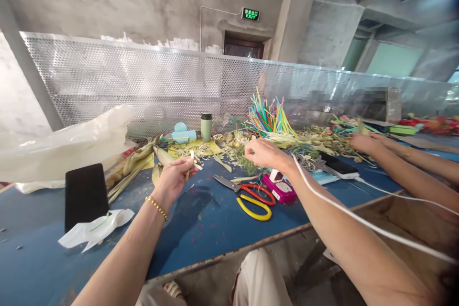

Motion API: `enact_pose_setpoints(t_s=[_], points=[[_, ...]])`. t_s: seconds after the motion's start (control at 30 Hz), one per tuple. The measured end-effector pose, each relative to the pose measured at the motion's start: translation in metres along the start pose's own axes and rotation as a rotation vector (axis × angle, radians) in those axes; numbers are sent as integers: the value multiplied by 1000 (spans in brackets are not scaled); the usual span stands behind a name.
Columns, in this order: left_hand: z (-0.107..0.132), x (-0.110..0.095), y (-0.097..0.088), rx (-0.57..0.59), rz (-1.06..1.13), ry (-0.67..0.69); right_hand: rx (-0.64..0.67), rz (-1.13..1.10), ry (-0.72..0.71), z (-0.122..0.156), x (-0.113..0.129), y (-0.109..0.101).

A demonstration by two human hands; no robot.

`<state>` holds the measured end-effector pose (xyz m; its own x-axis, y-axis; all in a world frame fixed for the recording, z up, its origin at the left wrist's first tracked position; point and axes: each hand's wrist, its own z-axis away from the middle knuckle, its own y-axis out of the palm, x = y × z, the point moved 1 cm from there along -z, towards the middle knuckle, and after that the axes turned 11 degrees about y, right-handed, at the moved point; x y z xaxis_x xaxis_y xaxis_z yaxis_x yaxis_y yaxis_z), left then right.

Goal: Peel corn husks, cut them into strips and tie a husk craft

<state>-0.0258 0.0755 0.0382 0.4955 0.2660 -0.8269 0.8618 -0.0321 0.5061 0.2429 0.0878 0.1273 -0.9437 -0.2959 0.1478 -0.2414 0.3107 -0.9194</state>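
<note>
My left hand (175, 178), with a gold bead bracelet on its wrist, pinches a small pale husk strip (195, 162) between thumb and fingers above the blue table. To its right, my right hand (263, 154) is held over the heap of dry leaf scraps (236, 141), fingers curled together. Anything inside those fingers is too small or hidden to make out. Scissors (247, 196) with one red and one yellow handle lie open on the table between my forearms. A magenta box (278, 188) sits beside them, just under my right wrist.
A black tablet-like device (85, 196) and white paper (96, 227) lie at left, near clear plastic sheeting (64, 146). Behind stand a green bottle (205, 127) and colourful pipe cleaners (269, 115). A white cable (344, 208) crosses my right arm. A co-worker's arms (405, 162) reach in from the right.
</note>
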Motion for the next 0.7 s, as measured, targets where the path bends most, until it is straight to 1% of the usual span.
enact_pose_setpoints(t_s=[0.03,0.1,0.17,0.2,0.27,0.33,0.43,0.53,0.6,0.67,0.7], points=[[0,1,-1,-17,-14,-22,-22,31,-13,0,1,1],[1,3,-1,-35,-32,-50,-126,22,-64,-1,7,0],[1,4,-1,-31,-46,-54,-227,-33,-127,-5,16,-5],[1,4,-1,-22,-52,-44,-252,-74,-150,-7,21,-8],[1,2,0,13,-50,-1,-226,-175,-175,-11,31,-13],[1,-1,1,84,-31,45,-134,-281,-182,-14,43,-12],[4,-6,5,209,9,80,6,-380,-198,-19,63,-1],[8,-11,9,275,38,79,87,-424,-258,-24,84,14],[10,-12,10,312,48,61,68,-417,-290,-27,95,19],[10,-13,11,323,50,54,-17,-388,-279,-29,100,20],[9,-13,10,309,47,54,-64,-373,-258,-30,100,19]])
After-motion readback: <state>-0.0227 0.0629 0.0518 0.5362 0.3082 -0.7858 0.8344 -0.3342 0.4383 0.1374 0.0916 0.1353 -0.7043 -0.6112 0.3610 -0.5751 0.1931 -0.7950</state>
